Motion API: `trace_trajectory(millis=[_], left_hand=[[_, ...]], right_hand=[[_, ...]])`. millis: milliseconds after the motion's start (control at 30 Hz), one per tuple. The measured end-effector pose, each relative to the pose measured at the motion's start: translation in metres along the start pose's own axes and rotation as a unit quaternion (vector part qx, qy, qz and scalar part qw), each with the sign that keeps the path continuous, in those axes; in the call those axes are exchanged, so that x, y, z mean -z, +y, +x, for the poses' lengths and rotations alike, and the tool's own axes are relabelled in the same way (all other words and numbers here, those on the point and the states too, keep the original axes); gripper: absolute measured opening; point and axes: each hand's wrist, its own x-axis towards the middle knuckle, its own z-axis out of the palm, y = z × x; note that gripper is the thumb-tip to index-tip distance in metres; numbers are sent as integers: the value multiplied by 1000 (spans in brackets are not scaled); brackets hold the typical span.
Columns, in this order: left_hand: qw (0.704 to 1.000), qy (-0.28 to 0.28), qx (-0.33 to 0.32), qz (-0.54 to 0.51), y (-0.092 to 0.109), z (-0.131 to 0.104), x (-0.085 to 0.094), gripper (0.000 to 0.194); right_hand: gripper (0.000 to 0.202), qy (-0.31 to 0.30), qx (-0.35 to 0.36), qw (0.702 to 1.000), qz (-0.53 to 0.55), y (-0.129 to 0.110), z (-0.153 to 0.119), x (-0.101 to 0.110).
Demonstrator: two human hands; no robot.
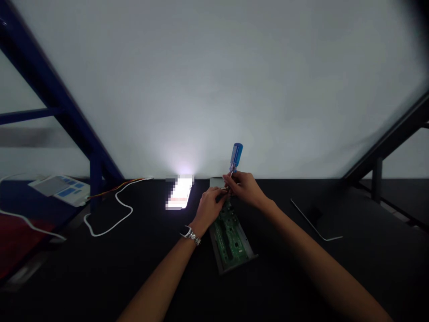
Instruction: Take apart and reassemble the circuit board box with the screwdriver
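Note:
A screwdriver (236, 155) with a blue handle stands nearly upright, its shaft pinched in the fingers of my right hand (247, 188). Its tip points down at the far part of a green circuit board (236, 239), which lies in a long metal tray-like frame (238, 267). My left hand (210, 206), with a watch (191, 233) on its wrist, rests at the frame's far left side. Its fingertips are bent close to the screwdriver's shaft, and whatever they grip there is hidden.
A brightly lit phone-like screen (180, 192) lies left of my hands on the black table (134, 273). Further left runs a white cable (125, 205), near papers (63, 188). An L-shaped thin metal rod or edge (310, 223) lies to the right. Behind rises a white wall (214, 89).

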Motion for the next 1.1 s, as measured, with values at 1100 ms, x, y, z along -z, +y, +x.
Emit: trace_trajectory(millis=[1100], left_hand=[[999,-25,-4,-37,1,9,5,17]], right_hand=[[23,-58,-9,996,61,2,-1,19]])
